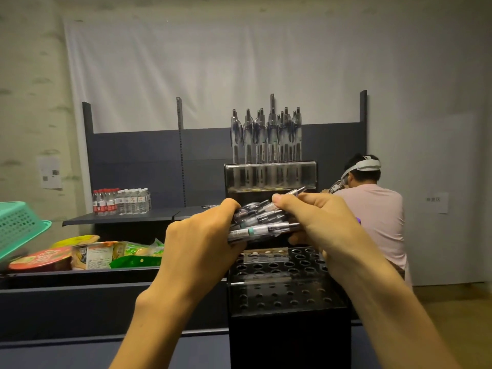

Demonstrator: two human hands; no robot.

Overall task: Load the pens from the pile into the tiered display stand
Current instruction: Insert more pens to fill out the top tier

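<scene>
A green basket (18,227) tilts at the far left above snack packets (106,253) on a dark shelf (80,278); their print is too blurred to read. Water bottles (121,201) stand behind. The left hand (202,243) and right hand (319,225) both grip a bundle of pens (262,221) over the black tiered stand (287,288), whose top row holds upright pens (266,137). A person in pink (378,214) crouches right, before a grey wall
</scene>
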